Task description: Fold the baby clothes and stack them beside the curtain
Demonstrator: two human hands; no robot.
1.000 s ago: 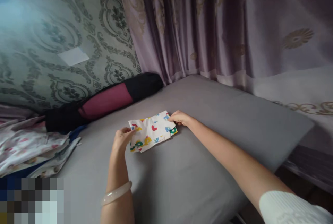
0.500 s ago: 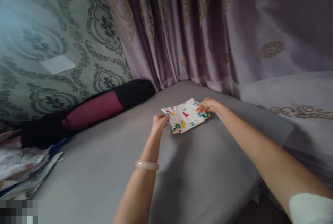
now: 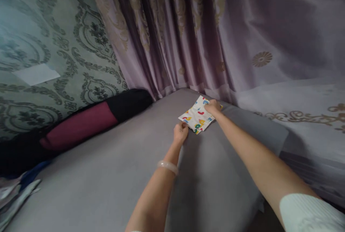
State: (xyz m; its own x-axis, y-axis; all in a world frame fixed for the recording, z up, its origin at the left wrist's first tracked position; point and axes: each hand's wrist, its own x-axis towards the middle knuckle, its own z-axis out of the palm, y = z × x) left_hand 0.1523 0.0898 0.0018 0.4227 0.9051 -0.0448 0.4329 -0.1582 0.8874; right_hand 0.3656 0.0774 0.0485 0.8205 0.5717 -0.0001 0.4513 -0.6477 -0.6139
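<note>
Cloth [image 3: 197, 115] over the bed [image 3: 107, 178], near its far corner
Left hand [image 3: 181, 133] at the cloth's left edge, right hand [image 3: 212, 107] at its right — curtain [image 3: 167, 34] behind, bundle [image 3: 81, 126] to the left along the wall [image 3: 64, 41], piled fabric [image 3: 20, 203] before it.

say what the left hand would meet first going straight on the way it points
The patterned cloth, which the left hand holds by its edge; beyond that, probably the purple curtain, though depth is unclear.
</note>
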